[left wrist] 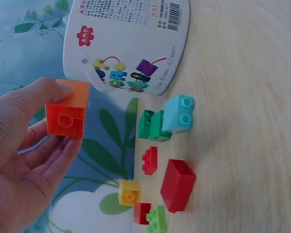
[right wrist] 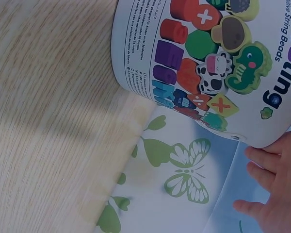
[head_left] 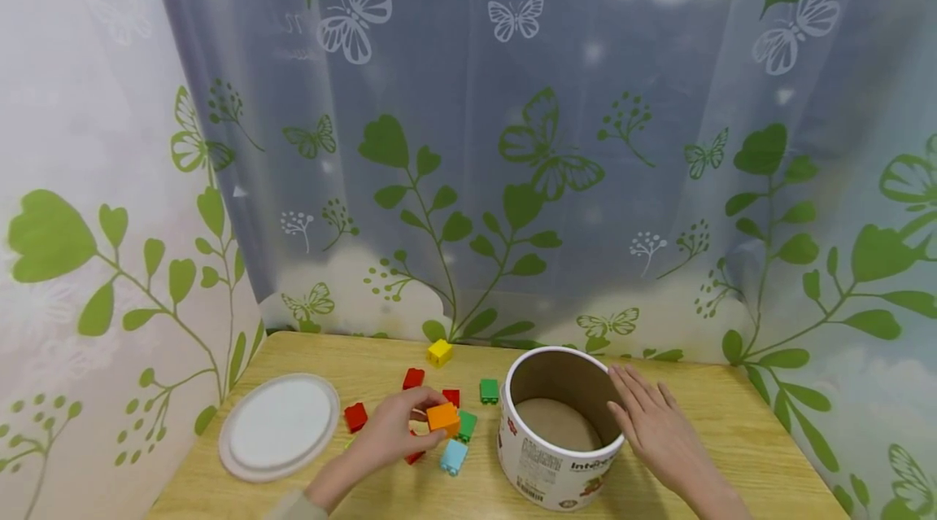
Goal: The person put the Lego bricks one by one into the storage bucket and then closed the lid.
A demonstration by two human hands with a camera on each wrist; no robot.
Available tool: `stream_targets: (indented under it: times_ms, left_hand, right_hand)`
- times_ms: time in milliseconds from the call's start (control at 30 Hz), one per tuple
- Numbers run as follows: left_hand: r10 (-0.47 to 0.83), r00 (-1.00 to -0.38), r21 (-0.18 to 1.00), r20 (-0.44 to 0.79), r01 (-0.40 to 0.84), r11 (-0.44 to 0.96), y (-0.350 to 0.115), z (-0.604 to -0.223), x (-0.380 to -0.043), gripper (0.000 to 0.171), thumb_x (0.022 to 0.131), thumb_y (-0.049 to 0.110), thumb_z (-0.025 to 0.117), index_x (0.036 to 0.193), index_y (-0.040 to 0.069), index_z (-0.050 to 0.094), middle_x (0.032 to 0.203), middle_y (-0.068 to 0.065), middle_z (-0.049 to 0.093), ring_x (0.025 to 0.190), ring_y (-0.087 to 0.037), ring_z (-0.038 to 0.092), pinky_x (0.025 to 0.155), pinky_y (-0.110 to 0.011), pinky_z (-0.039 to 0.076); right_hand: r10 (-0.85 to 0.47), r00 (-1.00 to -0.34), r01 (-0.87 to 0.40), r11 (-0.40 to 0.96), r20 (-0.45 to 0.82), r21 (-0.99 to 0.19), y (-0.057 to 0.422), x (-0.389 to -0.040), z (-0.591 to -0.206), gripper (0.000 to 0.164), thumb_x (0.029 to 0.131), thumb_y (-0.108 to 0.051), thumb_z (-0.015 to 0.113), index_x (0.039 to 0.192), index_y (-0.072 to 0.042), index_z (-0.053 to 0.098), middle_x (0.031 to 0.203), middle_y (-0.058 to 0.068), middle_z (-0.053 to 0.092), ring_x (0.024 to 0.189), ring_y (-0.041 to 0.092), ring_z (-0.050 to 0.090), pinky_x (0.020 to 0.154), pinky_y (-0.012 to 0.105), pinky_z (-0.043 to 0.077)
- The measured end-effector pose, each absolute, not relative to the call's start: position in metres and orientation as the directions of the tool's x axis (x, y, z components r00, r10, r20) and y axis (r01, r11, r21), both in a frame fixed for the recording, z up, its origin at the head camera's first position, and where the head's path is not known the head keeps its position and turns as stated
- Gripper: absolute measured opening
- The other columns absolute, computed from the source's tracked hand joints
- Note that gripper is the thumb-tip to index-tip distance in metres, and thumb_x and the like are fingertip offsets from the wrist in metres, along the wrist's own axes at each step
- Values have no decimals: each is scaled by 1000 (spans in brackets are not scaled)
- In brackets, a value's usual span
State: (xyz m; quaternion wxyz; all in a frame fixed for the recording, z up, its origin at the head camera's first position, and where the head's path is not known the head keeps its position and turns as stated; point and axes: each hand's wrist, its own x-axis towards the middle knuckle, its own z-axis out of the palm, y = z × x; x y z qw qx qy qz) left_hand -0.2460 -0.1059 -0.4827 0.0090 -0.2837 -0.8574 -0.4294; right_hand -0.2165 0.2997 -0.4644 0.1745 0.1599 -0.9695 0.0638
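Note:
My left hand (head_left: 398,426) pinches an orange toy brick (head_left: 442,418) between thumb and fingers, above the other bricks. In the left wrist view the hollow underside of the orange brick (left wrist: 68,109) shows. On the right, my right hand (head_left: 662,430) rests its straight fingers against the rim of a white round tub (head_left: 538,467). The tub stands upright with no lid on, and its visible bottom is bare. Around the left hand lie red bricks (head_left: 355,417), green bricks (head_left: 489,391), a light blue brick (head_left: 454,457) and a yellow brick (head_left: 440,352).
A round white lid (head_left: 280,426) lies at the left of the wooden table (head_left: 366,365). Behind the table hangs a curtain (head_left: 468,178) with leaves and butterflies. A light green brick (left wrist: 156,219) lies near the red ones in the left wrist view.

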Motion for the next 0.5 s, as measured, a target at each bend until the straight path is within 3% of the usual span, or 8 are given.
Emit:
stream_targets:
  times_ms: [167, 500]
  left_hand:
    - [485, -829, 729, 277, 511, 456, -101, -476, -251, 32, 88, 20, 80, 116, 10, 68, 109, 1, 71, 93, -13, 67, 83, -25, 58]
    - [494, -807, 680, 323, 561, 471, -85, -457, -260, 32, 88, 19, 80, 117, 9, 69, 109, 0, 71, 93, -15, 67, 83, -25, 59]
  right_hand:
    - [-287, -885, -333, 941, 368, -66, 300, -217, -465, 54, 105, -31, 54, 152, -6, 45, 156, 13, 45, 143, 33, 41, 115, 63, 29]
    - [-284, -887, -323, 945, 365, -49, 300, -216, -466, 55, 105, -31, 53, 153, -7, 44, 156, 13, 44, 144, 33, 41, 116, 62, 28]
